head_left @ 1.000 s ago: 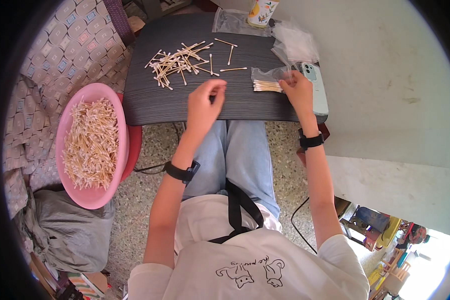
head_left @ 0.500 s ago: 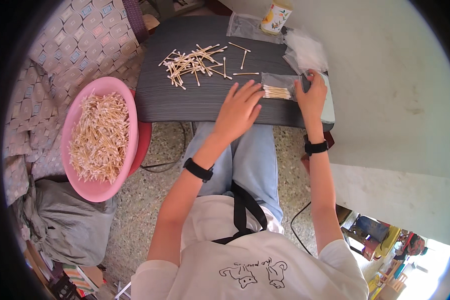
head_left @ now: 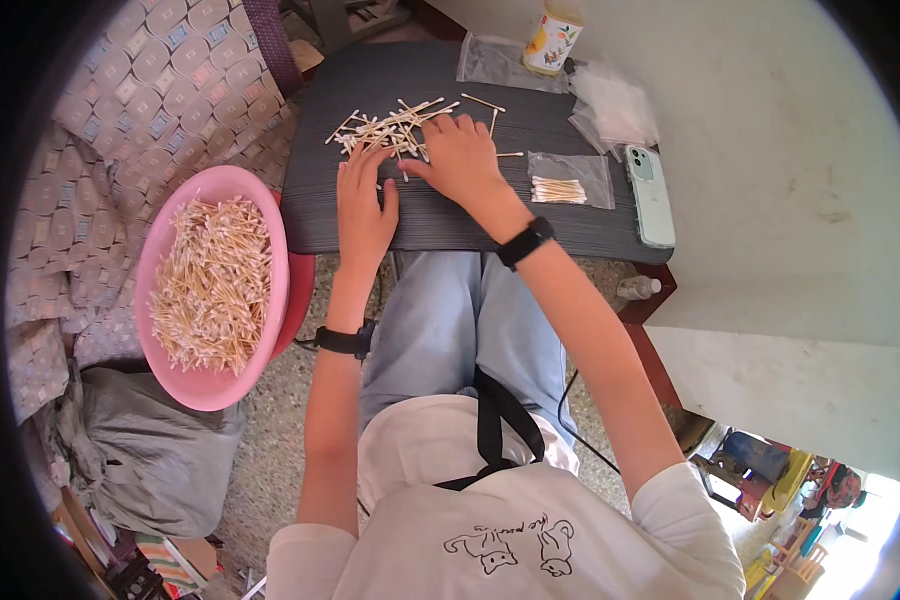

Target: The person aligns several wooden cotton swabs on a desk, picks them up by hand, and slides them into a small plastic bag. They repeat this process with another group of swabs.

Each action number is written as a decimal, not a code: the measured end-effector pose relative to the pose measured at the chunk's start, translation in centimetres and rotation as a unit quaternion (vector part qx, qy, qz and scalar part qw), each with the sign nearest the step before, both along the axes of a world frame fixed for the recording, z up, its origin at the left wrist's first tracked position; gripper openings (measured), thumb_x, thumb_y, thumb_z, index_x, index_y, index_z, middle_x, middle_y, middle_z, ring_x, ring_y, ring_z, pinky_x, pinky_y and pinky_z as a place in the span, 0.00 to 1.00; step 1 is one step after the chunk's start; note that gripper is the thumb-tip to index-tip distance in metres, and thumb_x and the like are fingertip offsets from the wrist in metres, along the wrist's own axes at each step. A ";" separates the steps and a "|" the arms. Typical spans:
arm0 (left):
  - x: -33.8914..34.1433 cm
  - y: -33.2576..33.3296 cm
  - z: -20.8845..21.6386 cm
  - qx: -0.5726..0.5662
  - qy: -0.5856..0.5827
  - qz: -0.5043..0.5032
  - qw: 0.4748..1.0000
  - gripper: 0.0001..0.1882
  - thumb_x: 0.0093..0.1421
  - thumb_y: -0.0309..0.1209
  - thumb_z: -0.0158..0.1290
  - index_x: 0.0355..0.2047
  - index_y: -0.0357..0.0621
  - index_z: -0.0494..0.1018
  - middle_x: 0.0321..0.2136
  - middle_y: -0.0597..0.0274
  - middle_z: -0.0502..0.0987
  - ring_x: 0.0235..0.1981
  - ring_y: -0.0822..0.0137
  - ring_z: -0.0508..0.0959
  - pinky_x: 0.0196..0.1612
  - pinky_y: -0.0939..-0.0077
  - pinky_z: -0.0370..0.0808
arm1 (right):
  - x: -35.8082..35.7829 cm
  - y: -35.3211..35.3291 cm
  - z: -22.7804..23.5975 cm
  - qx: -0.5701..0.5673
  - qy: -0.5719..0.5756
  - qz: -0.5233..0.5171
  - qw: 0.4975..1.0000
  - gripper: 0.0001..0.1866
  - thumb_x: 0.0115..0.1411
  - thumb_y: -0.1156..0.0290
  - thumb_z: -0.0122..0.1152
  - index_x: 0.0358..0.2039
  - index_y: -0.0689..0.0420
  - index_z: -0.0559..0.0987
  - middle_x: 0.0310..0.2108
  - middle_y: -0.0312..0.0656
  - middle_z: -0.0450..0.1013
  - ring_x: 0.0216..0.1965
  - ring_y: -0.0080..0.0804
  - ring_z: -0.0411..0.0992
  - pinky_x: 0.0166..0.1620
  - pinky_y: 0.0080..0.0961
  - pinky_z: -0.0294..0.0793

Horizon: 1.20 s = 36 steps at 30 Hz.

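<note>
A loose pile of cotton swabs (head_left: 390, 130) lies on the dark grey table (head_left: 440, 220). My left hand (head_left: 363, 205) rests flat on the table just below the pile, fingers reaching up to its near edge. My right hand (head_left: 460, 155) lies over the pile's right side, fingers spread among the swabs. Neither hand visibly grips a swab. To the right lies a small clear bag (head_left: 568, 180) holding a bundle of swabs.
A pink basin (head_left: 175, 235) full of swabs stands on a red stool at my left. A pale green phone (head_left: 650, 195) lies at the table's right edge. More clear bags (head_left: 610, 100) and a yellow bottle (head_left: 553, 38) sit at the back. Grey cloth lies on the floor.
My right hand has left the small bag and moved left onto the swab pile. My left hand has come down from mid-air onto the table by the pile.
</note>
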<state>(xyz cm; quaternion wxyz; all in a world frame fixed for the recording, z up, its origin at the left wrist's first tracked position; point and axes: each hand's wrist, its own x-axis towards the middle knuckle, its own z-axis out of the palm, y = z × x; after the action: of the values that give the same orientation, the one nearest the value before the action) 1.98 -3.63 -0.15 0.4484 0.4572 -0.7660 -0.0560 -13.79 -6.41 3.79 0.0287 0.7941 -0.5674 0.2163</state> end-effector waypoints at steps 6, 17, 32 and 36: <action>0.3 0.3 -0.8 0.033 0.047 0.022 0.998 0.23 0.58 0.22 0.47 0.56 0.40 0.64 0.55 0.51 0.68 0.61 0.49 0.63 0.65 0.52 0.54 | 2.7 -2.0 0.2 0.076 0.060 -0.060 0.993 0.23 0.45 0.50 0.70 0.33 0.57 0.83 0.39 0.42 0.75 0.50 0.42 0.70 0.50 0.36 0.70; -0.6 0.2 -1.0 0.056 -0.224 0.089 0.969 0.27 0.66 0.39 0.42 0.62 0.42 0.60 0.64 0.58 0.58 0.68 0.59 0.53 0.68 0.59 0.48 | 1.5 -2.7 -0.6 0.043 0.049 -0.091 0.994 0.05 0.49 0.72 0.61 0.25 0.58 0.82 0.28 0.45 0.78 0.37 0.41 0.78 0.42 0.33 0.77; -0.3 0.3 -0.9 0.051 -0.104 0.062 0.991 0.28 0.66 0.36 0.43 0.63 0.39 0.56 0.64 0.53 0.59 0.67 0.56 0.54 0.67 0.57 0.49 | -5.2 3.6 0.2 0.021 -0.051 0.073 0.996 0.06 0.53 0.70 0.62 0.30 0.58 0.81 0.31 0.43 0.76 0.37 0.43 0.72 0.41 0.39 0.73; -0.6 1.0 -0.5 0.036 -0.103 0.010 0.994 0.26 0.66 0.33 0.44 0.63 0.38 0.57 0.63 0.53 0.60 0.67 0.55 0.55 0.67 0.55 0.50 | -5.5 6.1 -1.0 0.031 -0.033 0.075 0.996 0.10 0.53 0.72 0.63 0.37 0.58 0.80 0.38 0.43 0.74 0.41 0.42 0.71 0.45 0.36 0.73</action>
<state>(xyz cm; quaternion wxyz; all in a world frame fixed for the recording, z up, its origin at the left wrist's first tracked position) 1.36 -2.61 -0.66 0.3510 0.4840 -0.8010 -0.0316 -19.28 -0.30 2.83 -0.0311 0.8272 -0.5136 0.2258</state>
